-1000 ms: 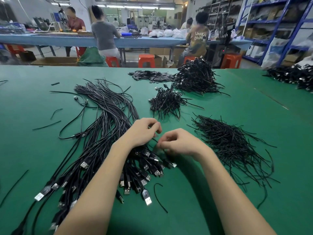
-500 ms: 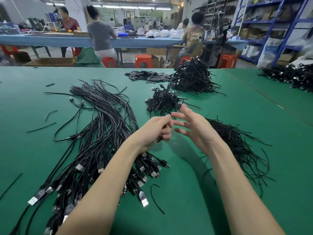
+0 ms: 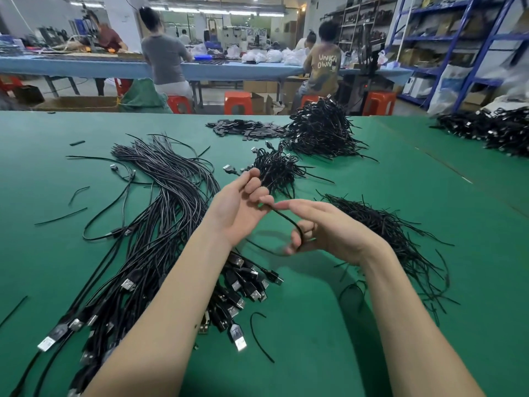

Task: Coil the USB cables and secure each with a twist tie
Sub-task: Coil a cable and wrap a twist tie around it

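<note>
both hands up over the green felt counter (image 3: 329, 339). left hand (image 3: 239, 209) pinches one thin black usb cable (image 3: 286, 217) at its fingertips, right hand (image 3: 323, 229) curls fingers round the same cable as it loops. loose black usb cable bundle (image 3: 160, 213) lies left, pile of black twist ties (image 3: 383, 227) right.

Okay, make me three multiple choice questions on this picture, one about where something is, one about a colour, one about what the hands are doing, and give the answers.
1. Where does the loose pile of twist ties lie?
A. right of the hands
B. left of the uncoiled cables
C. on a stool

2. What colour is the table?
A. blue
B. green
C. grey

3. What are the hands doing?
A. resting flat
B. both holding one cable
C. holding scissors

Answers: 1 A, it lies beyond the right hand. 2 B, green mat. 3 B, the cable runs from the left hand to the right.
</note>
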Tool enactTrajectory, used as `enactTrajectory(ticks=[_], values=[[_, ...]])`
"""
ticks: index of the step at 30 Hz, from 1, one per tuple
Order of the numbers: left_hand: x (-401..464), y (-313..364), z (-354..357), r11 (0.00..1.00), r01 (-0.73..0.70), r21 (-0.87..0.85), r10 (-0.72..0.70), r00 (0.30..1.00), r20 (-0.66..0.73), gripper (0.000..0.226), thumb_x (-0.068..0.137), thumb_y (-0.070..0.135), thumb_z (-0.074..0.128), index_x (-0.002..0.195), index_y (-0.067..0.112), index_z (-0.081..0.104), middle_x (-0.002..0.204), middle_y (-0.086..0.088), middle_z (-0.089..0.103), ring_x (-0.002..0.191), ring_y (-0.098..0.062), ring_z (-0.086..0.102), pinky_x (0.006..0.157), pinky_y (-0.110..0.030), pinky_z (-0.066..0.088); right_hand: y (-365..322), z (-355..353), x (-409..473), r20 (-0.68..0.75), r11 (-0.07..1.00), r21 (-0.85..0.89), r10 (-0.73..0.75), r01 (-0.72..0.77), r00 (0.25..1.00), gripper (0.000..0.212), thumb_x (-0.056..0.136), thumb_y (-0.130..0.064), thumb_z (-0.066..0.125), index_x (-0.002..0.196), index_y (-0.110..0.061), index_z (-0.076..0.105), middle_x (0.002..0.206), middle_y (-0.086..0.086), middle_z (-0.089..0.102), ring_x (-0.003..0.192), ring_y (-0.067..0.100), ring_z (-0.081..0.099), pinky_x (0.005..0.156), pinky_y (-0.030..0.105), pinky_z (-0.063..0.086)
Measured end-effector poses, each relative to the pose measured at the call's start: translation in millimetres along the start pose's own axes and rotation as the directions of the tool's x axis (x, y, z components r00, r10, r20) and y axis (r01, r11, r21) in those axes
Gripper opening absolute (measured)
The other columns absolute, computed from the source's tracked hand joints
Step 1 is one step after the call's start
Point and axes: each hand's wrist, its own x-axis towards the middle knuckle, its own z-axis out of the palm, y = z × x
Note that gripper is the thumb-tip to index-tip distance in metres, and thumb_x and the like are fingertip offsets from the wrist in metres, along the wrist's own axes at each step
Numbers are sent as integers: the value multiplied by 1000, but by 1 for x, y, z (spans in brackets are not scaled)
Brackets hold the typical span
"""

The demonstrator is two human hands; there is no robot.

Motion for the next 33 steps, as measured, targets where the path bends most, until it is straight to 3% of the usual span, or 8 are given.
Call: enactTrajectory(ticks=[3, 8, 11, 16, 19, 26, 31, 33], values=[[1, 5, -1, 999, -50, 1, 50, 999, 4, 40, 109, 38, 28, 83, 15, 48, 58, 8, 23, 52, -8, 17, 47, -19, 21, -3, -14, -10, 119, 997, -1, 75, -75, 990, 45, 92, -42, 64, 134, -27, 62, 76, 6, 68, 52, 11, 54, 46, 19, 48], [-3, 20, -9, 996, -92, -11, 93, 991, 92, 48, 109, 37, 29, 69, 17, 46, 56, 9, 23, 53, -9, 15, 49, -22, 16, 9, -34, -17, 89, 982, -58, 185, -181, 979, 44, 90, -26, 66, 132, -13, 63, 67, -2, 58, 44, 3, 41, 35, 11, 24], [-10, 20, -8, 970, -68, 235, 6, 966, 258, 47, 106, 31, 35, 63, 18, 47, 50, 9, 27, 45, -8, 22, 42, -19, 21, 10, -34, -7, -161, 964, 247, 137, -94, 977, 36, 92, -13, 60, 128, -10, 62, 61, -8, 48, 43, 0, 32, 34, 11, 19], [-18, 1, 3, 649, -35, 760, -318, 895, 313, 52, 107, 35, 34, 78, 15, 72, 68, -5, 68, 53, -16, 61, 45, -17, 42, -11, -24, -6, -233, 606, 774, 1, 185, 972, 28, 78, -1, 49, 103, -13, 54, 86, 3, 56, 54, 4, 37, 35, 10, 28], [-18, -10, 7, 515, -10, 857, -455, 844, 283, 55, 109, 35, 29, 97, 7, 74, 98, -19, 75, 82, -29, 75, 59, -22, 56, -23, -20, -3, -344, 681, 700, 58, 214, 937, 24, 85, 7, 42, 100, -10, 50, 86, 6, 54, 57, 8, 52, 43, 10, 44], [-23, 8, 7, 903, -11, 430, -248, 803, 542, 44, 104, 31, 38, 91, 12, 76, 82, -4, 77, 74, -18, 74, 65, -21, 57, -1, -17, 6, -460, 859, 508, 206, 65, 864, 27, 96, 14, 34, 105, -3, 54, 87, 12, 58, 53, 10, 63, 46, 15, 49], [-15, -8, 2, 619, 59, 783, -479, 818, 317, 51, 107, 35, 35, 99, 4, 75, 99, -19, 75, 91, -30, 75, 71, -28, 60, -1, -10, 16, -604, 921, 346, 75, 176, 793, 32, 96, 14, 33, 91, -7, 57, 81, 8, 61, 52, 10, 62, 52, 19, 44], [-7, -22, -3, 501, 90, 860, -426, 891, 155, 52, 109, 34, 31, 105, 2, 72, 104, -20, 75, 99, -31, 73, 81, -32, 61, -16, -5, 14, -625, 921, 254, -76, 294, 777, 32, 95, 14, 36, 86, -8, 59, 76, 6, 63, 57, 14, 62, 53, 20, 42]])
